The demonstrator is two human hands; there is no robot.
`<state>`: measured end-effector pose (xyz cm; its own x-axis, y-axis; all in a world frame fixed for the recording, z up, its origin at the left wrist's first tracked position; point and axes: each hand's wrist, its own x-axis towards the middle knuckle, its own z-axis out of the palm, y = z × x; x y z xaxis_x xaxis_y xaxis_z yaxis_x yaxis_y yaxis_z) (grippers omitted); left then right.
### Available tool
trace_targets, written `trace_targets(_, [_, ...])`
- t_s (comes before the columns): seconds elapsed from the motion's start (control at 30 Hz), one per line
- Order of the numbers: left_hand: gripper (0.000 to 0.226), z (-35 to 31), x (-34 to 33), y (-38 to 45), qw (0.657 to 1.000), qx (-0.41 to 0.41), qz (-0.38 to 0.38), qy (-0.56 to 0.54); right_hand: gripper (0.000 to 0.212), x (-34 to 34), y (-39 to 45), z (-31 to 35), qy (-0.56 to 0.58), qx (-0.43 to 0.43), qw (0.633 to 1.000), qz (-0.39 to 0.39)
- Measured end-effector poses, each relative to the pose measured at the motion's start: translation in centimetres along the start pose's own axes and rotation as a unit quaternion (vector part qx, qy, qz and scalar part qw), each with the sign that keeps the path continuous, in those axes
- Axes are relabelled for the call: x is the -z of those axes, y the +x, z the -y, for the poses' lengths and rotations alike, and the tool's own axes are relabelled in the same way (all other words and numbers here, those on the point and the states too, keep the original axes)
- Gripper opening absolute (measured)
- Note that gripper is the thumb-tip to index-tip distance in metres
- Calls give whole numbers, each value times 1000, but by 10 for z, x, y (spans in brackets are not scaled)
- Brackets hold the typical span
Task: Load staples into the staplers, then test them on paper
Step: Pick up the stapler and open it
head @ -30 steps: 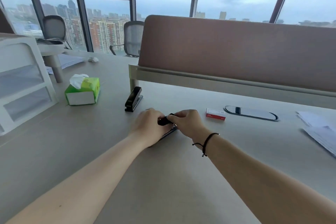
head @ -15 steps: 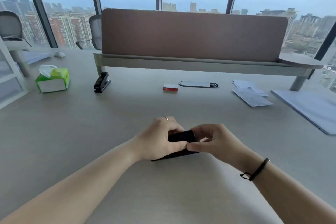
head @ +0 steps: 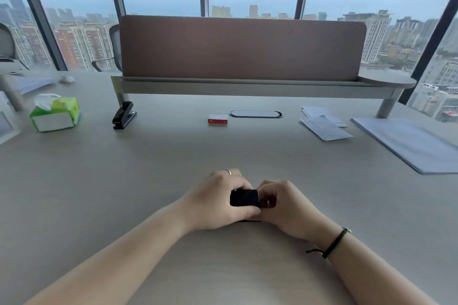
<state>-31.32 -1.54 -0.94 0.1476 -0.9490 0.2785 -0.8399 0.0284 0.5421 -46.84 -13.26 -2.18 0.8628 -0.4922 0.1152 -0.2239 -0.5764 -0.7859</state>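
A small black stapler (head: 244, 197) rests on the desk near me, gripped from both sides. My left hand (head: 218, 199) wraps its left end and my right hand (head: 285, 205) pinches its right end; most of its body is hidden by my fingers. A second black stapler (head: 123, 114) stands at the far left by the divider's leg. A red and white staple box (head: 217, 119) lies at the far middle. Loose sheets of paper (head: 323, 126) lie at the far right.
A green tissue box (head: 55, 114) sits far left. A brown divider (head: 241, 48) on a raised shelf crosses the back. An oval cable port (head: 255, 113) lies beside the staple box. A larger paper stack (head: 411, 143) sits at the right edge.
Both hands have drawn the small stapler toward me, away from the staple box and the other stapler. The view has swung right, showing the papers.
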Motion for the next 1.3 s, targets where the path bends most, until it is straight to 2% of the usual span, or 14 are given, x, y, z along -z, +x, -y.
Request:
trace_targets(0.3, [21, 3, -3, -1, 999, -3, -17, -37, 20, 2, 4, -2, 16, -8, 1000, 8])
trace_targets(0.37, [15, 0, 1, -2, 996, -5, -29, -86, 22, 2, 4, -2, 11, -14, 1000, 7])
trace_targets(0.5, [12, 2, 28, -6, 966, -8, -109, -234, 20, 4, 7, -4, -4, -27, 1000, -12])
trace_targets(0.73, [23, 42, 79, -46, 941, 20, -140, -306, 22, 5, 6, -5, -1, -24, 1000, -9])
trace_targets(0.8, [36, 59, 90, -59, 945, 38, -132, -298, 21, 5, 7, -7, 2, -30, 999, -10])
trace_targets(0.9, [30, 80, 98, -78, 949, 88, -95, -288, 18, 4, 6, -6, 5, -30, 999, -11])
trace_targets(0.97, [48, 91, 97, -88, 960, 121, -59, -246, 18, 4, 6, -6, 7, -31, 999, -13])
trace_targets(1.0, [49, 96, 96, -92, 964, 137, -45, -222, 17, 4, 6, -6, 9, -32, 999, -12])
trace_targets(1.1, [34, 103, 91, -96, 973, 163, -7, -165, 17, 5, 7, -7, 17, -34, 999, -5])
trace_targets(1.3, [33, 101, 91, -98, 982, 159, -6, -107, 16, 5, 5, -5, 23, -32, 999, -10])
